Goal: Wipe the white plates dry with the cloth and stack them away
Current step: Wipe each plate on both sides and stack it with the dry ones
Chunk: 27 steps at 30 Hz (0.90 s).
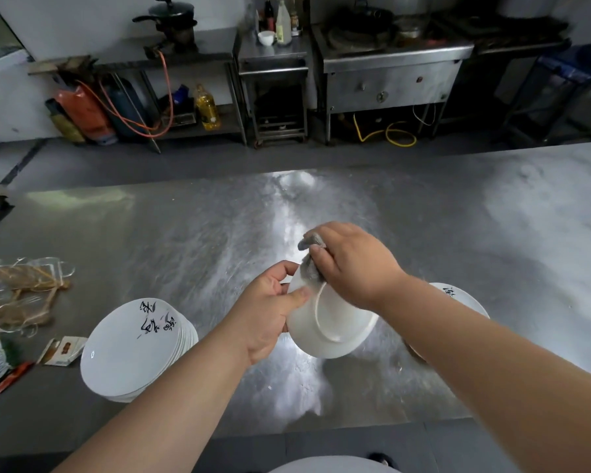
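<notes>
Left hand (273, 312) grips the white plate (338, 326) by its left rim, thumb on the back, fingers curled round the edge. The plate is held off the steel table (423, 216), tilted, underside and foot ring toward the camera. Right hand (352, 264) is closed round a bunched grey cloth (313, 264) and presses it onto the plate's far rim.

Both hands are over the middle of the table, on the near side.

Plate stack (127, 353) sits near-left, black brush lettering on the top plate, close to the near table edge and just left of the left forearm. Second lettered plate (464, 298) sits right, mostly hidden behind the right forearm; can't tell if it's one or several.

Left edge clutter: clear packaging with twine (21, 288), a small card packet (62, 349), a red sachet (14, 377). All left of the stack.

Open steel from the hands out to the far edge and across the whole far-right of the table. Beyond the far edge there's a floor aisle, then steel stands and a cooker (389, 63) along the wall.
</notes>
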Each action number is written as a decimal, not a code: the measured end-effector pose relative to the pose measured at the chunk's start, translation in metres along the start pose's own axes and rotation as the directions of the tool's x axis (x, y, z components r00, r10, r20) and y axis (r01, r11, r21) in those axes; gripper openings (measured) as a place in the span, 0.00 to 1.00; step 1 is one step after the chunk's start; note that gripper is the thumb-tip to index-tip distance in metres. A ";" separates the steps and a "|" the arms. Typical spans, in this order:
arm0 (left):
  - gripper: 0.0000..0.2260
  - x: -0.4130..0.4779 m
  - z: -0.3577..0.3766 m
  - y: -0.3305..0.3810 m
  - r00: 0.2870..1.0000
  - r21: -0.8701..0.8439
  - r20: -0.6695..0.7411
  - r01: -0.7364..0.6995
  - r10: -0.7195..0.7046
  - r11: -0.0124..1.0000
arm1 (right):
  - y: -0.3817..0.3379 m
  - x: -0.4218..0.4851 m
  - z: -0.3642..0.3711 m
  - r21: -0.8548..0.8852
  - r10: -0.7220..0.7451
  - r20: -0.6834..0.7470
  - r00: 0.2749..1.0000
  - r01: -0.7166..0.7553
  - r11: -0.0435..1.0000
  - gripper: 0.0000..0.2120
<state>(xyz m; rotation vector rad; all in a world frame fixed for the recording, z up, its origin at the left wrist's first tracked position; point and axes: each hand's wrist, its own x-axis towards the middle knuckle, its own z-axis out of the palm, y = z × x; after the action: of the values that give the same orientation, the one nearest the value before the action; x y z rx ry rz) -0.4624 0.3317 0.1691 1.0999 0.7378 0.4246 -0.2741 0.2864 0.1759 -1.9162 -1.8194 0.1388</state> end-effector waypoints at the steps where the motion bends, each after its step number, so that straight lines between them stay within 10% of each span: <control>1: 0.12 0.001 0.000 -0.001 1.000 -0.007 -0.017 -0.008 0.008 1.000 | -0.002 0.004 -0.002 -0.008 0.044 0.015 0.999 -0.044 0.999 0.24; 7: 0.14 -0.001 0.002 -0.002 0.999 -0.055 -0.030 -0.019 0.018 0.998 | -0.016 -0.010 0.004 -0.174 -0.181 -0.031 0.983 0.173 0.969 0.16; 13: 0.06 0.001 -0.013 -0.003 0.995 -0.103 -0.105 -0.010 -0.001 0.995 | 0.015 -0.010 -0.006 0.180 0.380 0.026 0.925 -0.378 0.908 0.14; 18: 0.13 0.001 -0.013 -0.005 1.000 -0.069 -0.012 0.015 -0.016 0.998 | -0.007 -0.021 0.006 -0.030 0.093 -0.100 0.991 -0.096 0.995 0.18; 24: 0.14 0.001 -0.013 -0.009 0.996 -0.207 -0.081 0.016 -0.034 0.978 | 0.007 -0.037 0.013 0.316 0.515 -0.013 0.857 -0.485 0.816 0.15; 27: 0.14 -0.002 -0.008 -0.020 0.994 -0.293 -0.085 0.046 -0.074 0.955 | 0.005 -0.051 0.017 0.244 0.451 -0.026 0.892 -0.432 0.868 0.22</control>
<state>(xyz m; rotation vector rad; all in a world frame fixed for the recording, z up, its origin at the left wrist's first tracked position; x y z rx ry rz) -0.4702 0.3276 0.1497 0.7830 0.7635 0.5187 -0.2820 0.2419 0.1462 -2.0977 -1.2186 0.4019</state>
